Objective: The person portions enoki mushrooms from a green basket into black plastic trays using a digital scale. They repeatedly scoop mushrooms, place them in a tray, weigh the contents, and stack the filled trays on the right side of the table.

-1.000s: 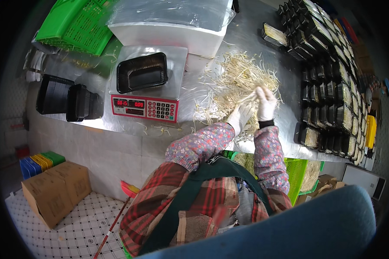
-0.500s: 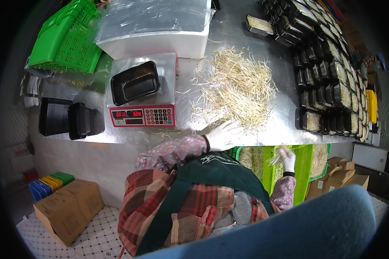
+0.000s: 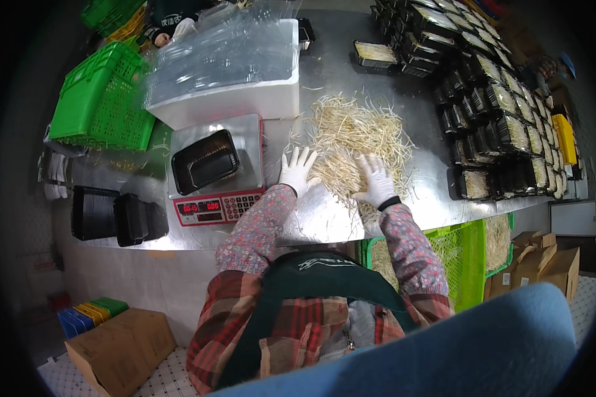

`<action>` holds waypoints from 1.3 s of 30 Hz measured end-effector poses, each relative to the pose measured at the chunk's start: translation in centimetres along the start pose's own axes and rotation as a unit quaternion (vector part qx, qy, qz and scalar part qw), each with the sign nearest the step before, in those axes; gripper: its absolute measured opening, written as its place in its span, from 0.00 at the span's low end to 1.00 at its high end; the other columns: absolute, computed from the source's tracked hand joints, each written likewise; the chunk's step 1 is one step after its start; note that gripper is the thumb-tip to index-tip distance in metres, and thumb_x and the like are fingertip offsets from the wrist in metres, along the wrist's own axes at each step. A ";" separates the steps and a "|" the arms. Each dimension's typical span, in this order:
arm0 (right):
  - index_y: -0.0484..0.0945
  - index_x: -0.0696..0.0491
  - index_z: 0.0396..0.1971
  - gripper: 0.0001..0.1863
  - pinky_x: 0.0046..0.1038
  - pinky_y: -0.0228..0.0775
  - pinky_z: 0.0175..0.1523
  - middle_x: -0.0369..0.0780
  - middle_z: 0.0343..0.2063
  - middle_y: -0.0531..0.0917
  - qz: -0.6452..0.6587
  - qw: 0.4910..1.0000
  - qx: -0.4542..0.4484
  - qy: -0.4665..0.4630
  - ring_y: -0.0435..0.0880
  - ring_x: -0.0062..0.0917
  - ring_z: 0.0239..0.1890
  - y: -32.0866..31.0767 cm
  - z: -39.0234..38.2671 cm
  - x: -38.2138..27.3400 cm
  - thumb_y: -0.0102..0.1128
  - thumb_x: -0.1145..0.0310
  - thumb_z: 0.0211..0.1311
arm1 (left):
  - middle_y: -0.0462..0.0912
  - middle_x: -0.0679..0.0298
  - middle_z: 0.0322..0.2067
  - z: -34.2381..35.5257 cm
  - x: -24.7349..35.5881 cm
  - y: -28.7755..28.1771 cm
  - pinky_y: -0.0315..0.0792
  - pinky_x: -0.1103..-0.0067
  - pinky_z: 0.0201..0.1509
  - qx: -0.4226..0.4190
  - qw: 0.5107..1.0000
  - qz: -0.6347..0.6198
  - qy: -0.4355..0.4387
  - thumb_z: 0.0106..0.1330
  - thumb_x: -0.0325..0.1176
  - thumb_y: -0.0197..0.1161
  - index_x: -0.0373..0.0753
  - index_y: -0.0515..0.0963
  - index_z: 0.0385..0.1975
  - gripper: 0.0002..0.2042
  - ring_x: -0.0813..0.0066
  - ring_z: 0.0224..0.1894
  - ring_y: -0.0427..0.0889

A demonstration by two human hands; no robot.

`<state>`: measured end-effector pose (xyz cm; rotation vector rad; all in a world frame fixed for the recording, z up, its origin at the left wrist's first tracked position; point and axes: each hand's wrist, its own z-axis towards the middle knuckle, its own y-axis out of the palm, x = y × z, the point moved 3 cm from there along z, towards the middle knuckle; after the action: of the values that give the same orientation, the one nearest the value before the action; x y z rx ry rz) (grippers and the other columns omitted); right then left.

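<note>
A loose heap of pale bean sprouts (image 3: 347,122) lies on the steel table (image 3: 334,43). My gloved left hand (image 3: 297,169) is open, fingers spread, at the heap's left edge. My gloved right hand (image 3: 375,178) lies open on the lower right part of the sprouts, fingers apart. Left of them stands a scale (image 3: 220,209) with a red front panel, with a black plastic tray (image 3: 205,159) on its pan. Stacked black trays (image 3: 95,212) sit at the table's front left.
Behind the scale are a white foam box (image 3: 232,99) under plastic film and green crates (image 3: 99,96). Stacked filled trays (image 3: 510,119) line the right side. A co-worker's hand (image 3: 162,40) shows at back left, another person (image 3: 543,66) at far right. Cardboard boxes (image 3: 116,347) and crates (image 3: 463,258) are below.
My hands have moved from the front edge up onto the heap, spread apart; the sprouts my right hand held over the lower crate are no longer in it. The view has shifted, revealing a co-worker.
</note>
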<state>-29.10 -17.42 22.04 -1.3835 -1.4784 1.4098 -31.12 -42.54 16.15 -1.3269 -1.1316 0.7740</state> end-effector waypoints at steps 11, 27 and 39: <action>0.73 0.54 0.58 0.36 0.30 0.77 0.48 0.48 0.36 0.86 0.239 0.955 0.114 0.131 0.87 0.36 0.40 -0.4 2.8 9.0 0.70 0.64 0.43 | 0.57 0.54 0.70 -0.2 -0.2 -1.3 0.52 0.61 0.73 0.142 0.960 -0.228 -0.083 0.56 0.42 0.68 0.42 0.64 0.66 0.36 0.50 0.73 0.51; 0.75 0.54 0.52 0.30 0.40 0.76 0.50 0.51 0.40 0.84 0.104 0.985 -0.008 0.141 0.84 0.43 0.44 2.2 4.7 6.6 0.68 0.61 0.46 | 0.71 0.59 0.60 -11.4 1.0 1.2 0.69 0.76 0.60 0.148 0.728 -0.650 -0.159 0.68 0.22 0.55 0.37 0.66 0.64 0.24 0.71 0.56 0.75; 0.64 0.54 0.66 0.50 0.39 0.57 0.69 0.54 0.62 0.70 0.341 0.936 -0.048 -0.076 0.68 0.45 0.65 -0.9 3.3 -0.3 0.74 0.45 0.45 | 0.62 0.53 0.66 -7.9 3.9 2.9 0.62 0.75 0.66 0.085 0.606 -0.743 -0.270 0.71 0.39 0.58 0.34 0.48 0.72 0.35 0.68 0.65 0.64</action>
<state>-32.37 -18.40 22.27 -2.0089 -1.2119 1.9112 -22.03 -41.21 14.90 0.3705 -2.0255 -0.0853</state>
